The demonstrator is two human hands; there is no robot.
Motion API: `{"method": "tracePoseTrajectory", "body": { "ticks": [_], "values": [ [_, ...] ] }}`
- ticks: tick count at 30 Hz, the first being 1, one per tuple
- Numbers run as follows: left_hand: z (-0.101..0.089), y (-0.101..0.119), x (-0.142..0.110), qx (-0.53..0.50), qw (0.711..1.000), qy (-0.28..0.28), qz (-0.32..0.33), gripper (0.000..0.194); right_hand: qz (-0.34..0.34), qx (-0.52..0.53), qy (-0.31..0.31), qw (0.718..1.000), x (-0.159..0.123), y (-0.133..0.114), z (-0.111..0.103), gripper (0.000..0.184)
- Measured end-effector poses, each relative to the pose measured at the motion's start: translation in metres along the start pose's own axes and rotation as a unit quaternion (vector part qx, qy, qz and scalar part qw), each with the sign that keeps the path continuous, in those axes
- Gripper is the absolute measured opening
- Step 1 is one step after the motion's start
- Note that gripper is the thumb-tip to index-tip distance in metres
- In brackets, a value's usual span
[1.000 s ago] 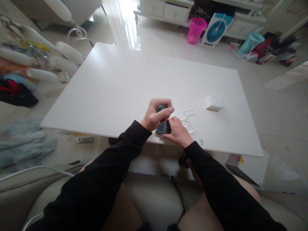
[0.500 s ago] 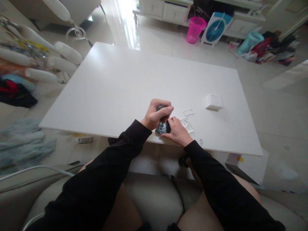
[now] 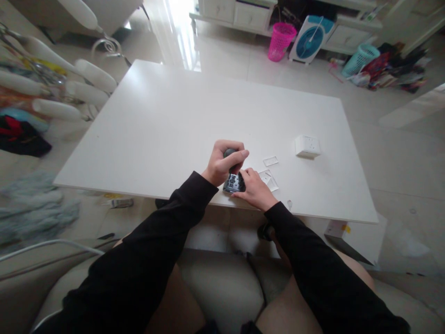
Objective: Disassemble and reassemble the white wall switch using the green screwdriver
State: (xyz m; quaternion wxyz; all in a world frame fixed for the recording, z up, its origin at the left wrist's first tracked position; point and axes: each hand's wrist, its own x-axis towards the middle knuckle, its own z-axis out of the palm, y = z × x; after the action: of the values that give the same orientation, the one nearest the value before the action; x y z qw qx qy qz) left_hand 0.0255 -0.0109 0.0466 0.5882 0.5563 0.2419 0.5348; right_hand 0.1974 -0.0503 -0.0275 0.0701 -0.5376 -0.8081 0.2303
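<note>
My left hand (image 3: 224, 163) is wrapped in a fist round what looks like a screwdriver (image 3: 230, 152), held upright; its dark rounded handle end shows above the fist, the tip is hidden. Right below it, near the table's front edge, lies a black wall socket insert (image 3: 233, 183) with its open back facing up. My right hand (image 3: 256, 190) grips the insert's right side between thumb and fingers. Beside this hand lie a white faceplate frame (image 3: 273, 182), partly covered by it, and a smaller thin white frame (image 3: 270, 161).
All this is on a white table (image 3: 167, 120). Further right stands a white box with socket holes (image 3: 308, 146). A small clear bit (image 3: 289, 204) lies near the front edge. Chandelier arms (image 3: 93, 74) hang at the left. Beyond the table are a pink basket (image 3: 281, 41) and a blue fan (image 3: 308, 41).
The fist round the screwdriver has turned and shifted slightly, showing a bit more of the insert. My right hand keeps its grip. The whole view has drifted a little.
</note>
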Motion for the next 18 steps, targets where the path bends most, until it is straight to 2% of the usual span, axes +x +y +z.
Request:
{"method": "tracePoseTrajectory", "body": {
  "ticks": [5,13,14,16,18],
  "values": [
    [0.0,0.008,0.0,0.029,1.0,0.007,0.002,0.044,0.0,-0.004,0.007,1.0,0.0,0.0,0.001,0.066],
    [-0.013,0.015,0.006,0.112,0.991,0.077,-0.015,0.04,0.01,0.009,-0.003,1.0,-0.001,-0.001,0.001,0.077],
    [-0.014,0.016,0.007,0.152,0.985,0.073,-0.028,0.038,0.01,0.009,-0.002,1.0,-0.001,-0.001,0.001,0.078],
    [-0.018,0.015,0.009,0.272,0.959,0.028,-0.072,0.029,0.008,0.009,0.002,1.0,0.0,-0.001,0.001,0.077],
    [-0.021,0.012,0.007,0.401,0.905,-0.045,-0.133,0.016,0.007,0.006,0.004,1.0,0.0,-0.002,0.002,0.076]
  ]
}}
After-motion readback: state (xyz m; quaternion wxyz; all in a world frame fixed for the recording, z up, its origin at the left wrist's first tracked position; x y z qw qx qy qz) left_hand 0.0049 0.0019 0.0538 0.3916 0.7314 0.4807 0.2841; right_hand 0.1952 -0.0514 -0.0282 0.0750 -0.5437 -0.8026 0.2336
